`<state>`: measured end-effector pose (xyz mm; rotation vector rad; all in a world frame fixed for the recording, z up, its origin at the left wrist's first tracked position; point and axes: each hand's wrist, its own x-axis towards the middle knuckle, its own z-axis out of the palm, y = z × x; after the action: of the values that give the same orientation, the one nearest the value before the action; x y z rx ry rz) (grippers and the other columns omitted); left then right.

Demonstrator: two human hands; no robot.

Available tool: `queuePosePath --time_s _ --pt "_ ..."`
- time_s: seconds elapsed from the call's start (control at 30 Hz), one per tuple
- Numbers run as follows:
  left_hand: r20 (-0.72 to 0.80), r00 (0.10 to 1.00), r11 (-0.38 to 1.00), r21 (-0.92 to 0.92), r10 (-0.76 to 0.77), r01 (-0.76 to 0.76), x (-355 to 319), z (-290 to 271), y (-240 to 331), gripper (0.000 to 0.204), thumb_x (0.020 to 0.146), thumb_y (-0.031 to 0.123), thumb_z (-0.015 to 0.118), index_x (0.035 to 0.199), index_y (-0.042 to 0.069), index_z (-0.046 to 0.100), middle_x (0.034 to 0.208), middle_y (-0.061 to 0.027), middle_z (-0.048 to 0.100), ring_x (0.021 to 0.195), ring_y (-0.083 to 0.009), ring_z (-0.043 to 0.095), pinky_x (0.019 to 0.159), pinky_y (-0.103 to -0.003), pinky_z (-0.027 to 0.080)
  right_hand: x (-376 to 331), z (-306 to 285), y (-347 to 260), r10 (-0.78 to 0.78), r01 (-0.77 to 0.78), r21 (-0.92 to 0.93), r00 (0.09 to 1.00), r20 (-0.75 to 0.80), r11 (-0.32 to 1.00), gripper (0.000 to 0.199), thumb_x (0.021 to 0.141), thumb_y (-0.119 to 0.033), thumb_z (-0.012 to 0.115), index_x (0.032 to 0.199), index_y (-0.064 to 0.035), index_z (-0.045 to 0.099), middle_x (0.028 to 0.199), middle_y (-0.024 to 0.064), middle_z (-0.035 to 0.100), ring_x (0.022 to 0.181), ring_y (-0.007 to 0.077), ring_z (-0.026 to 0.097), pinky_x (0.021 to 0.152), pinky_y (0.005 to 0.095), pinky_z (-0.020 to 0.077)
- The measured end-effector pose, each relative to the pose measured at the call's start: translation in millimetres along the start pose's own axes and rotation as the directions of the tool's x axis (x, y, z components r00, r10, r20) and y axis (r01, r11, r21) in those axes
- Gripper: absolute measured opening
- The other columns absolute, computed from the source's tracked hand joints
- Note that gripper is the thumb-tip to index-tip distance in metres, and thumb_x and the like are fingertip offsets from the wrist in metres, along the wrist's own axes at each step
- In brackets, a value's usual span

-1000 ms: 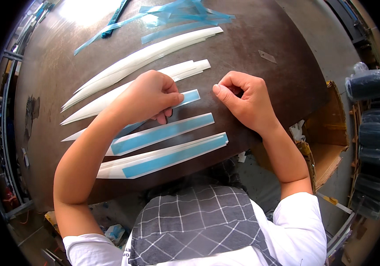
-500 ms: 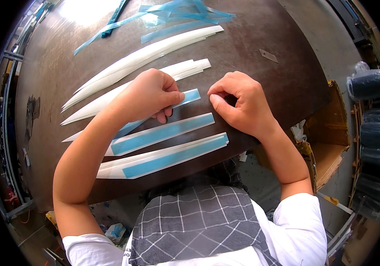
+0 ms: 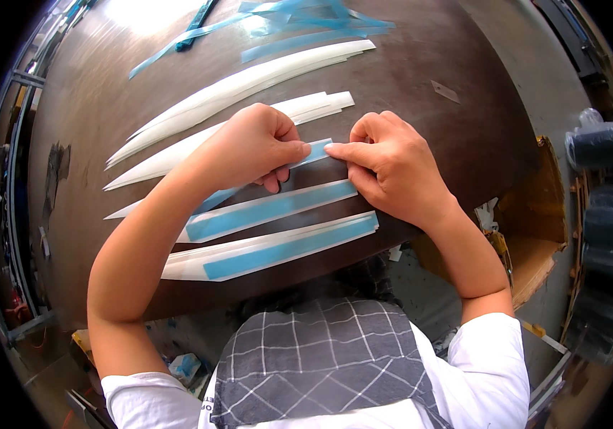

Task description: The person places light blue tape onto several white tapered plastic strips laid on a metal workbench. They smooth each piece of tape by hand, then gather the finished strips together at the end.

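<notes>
Head view: left hand is closed in a pinch, thumb against forefinger, with the thumb tip on a blue-faced white strip near its right end. Right hand is partly closed, fingers curled, its thumb tip touching the extreme right end of the same strip; whether that end is gripped cannot be told. The strip runs beneath the left hand, its white point emerging beyond the left forearm.

Nearer the body lie a second blue-faced piece, just beside the right hand's lower fingers, and a layered blue-faced stack. On the far side are two pointed white stacks, one close and one farther. Beyond these, loose blue film lies on the dark brown table, near a slim blue object.

An open cardboard box stands off the right edge. Dark lettering, partly covered, is noted on the white shirt, beside the checked garment.
</notes>
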<state>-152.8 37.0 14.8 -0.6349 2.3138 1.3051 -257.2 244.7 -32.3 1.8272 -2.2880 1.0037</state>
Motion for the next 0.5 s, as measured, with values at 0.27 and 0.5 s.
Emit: queuePosePath --time_s 0.27,0.5 --pt "-0.041 0.995 0.996 0.021 -0.086 0.087 -47 -33 -47 0.031 0.096 0.028 0.075 0.079 0.004 0.068 0.062 -0.0035 0.063 0.048 -0.008 0.058 0.047 -0.019 0.046 0 -1 -1 -0.01 0.01 -0.011 1.0 -0.005 1.0 0.029 0.078 0.002 0.069 0.102 -0.0093 0.08 0.088 0.0063 0.062 0.085 0.0249 0.06 0.073 0.0369 0.0516" --pt "-0.211 0.958 0.957 -0.254 -0.194 0.138 -86 -42 -99 0.029 0.094 0.023 0.075 0.076 0.0 0.067 0.061 -0.0022 0.061 0.049 -0.0068 0.054 0.048 -0.021 0.044 2 0 -2 0.001 -0.001 -0.037 1.0 -0.001 0.999 0.022 0.08 -0.003 0.071 0.099 -0.0105 0.081 0.087 0.0055 0.062 0.085 0.0253 0.062 0.075 0.0386 0.0531"
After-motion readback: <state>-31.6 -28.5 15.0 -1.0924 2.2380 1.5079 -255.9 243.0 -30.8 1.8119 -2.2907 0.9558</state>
